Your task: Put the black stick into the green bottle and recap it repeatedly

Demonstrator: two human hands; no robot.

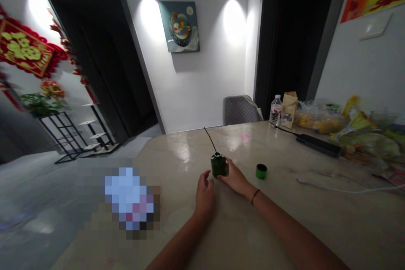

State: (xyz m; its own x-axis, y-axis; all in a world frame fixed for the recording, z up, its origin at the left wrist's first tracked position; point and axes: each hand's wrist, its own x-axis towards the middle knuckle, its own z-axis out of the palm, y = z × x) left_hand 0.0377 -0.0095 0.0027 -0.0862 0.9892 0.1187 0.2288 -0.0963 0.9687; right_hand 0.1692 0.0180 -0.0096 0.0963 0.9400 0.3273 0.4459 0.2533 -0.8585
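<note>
A small dark green bottle (219, 166) with a narrow neck stands on the marble-look table (177, 202). One thin black stick (210, 140) leans out of its mouth, up and to the left. My right hand (236, 179) grips the bottle from its right side, with a red cord around the wrist. Just left of the bottle is my left hand (205, 192), its fingers loosely bent and apart, holding nothing that I can see. To the right of my right hand sits a short green cap (261, 171) with a dark upper band.
A black power strip (318, 145) and a white cable (348, 191) lie on the right. Behind them are a water bottle (276, 110), a paper bag (289, 109) and bagged food (319, 118). A blurred, pixelated object (129, 198) is at left. A grey chair (241, 110) stands beyond the table.
</note>
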